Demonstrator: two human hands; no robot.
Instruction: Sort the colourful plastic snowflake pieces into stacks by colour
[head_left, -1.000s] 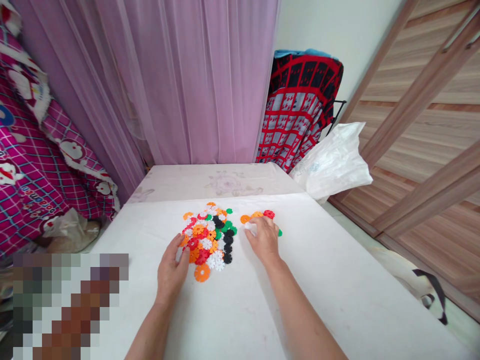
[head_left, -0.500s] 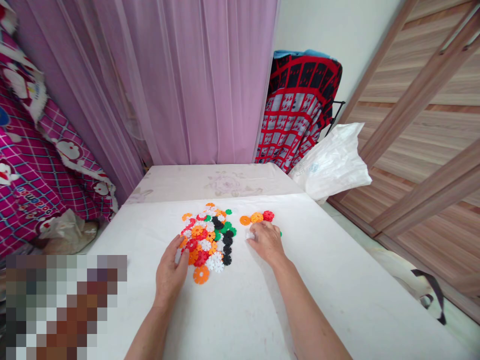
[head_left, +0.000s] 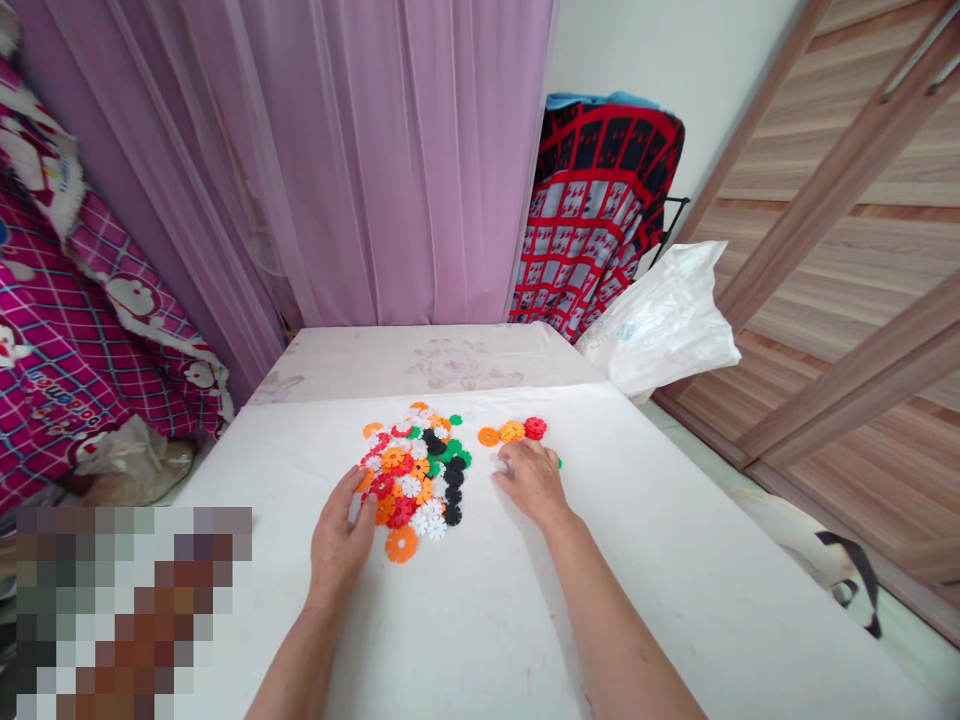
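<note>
A loose heap of flower-shaped plastic discs [head_left: 409, 487] in red, orange, white, green and black lies on the white cloth. My left hand [head_left: 343, 535] rests at the heap's left edge, thumb and fingers apart, with nothing in it that I can see. To the right of the heap, my right hand [head_left: 531, 480] has its fingertips down around a white disc [head_left: 498, 466]. Just beyond that hand sit an orange disc [head_left: 488, 437], a yellow-orange group [head_left: 512, 431] and a red group [head_left: 535, 428]. A green disc [head_left: 559, 463] peeks out beside the knuckles.
The discs lie on a table [head_left: 450, 640] with a floral cover [head_left: 360, 365] at its far end. A white plastic bag [head_left: 667, 320] hangs by the far right corner. Purple curtains [head_left: 390, 160] stand behind, with a wooden wardrobe [head_left: 847, 250] to the right.
The view has shifted very slightly. Both hands and the discs hold nearly the same positions as before.
</note>
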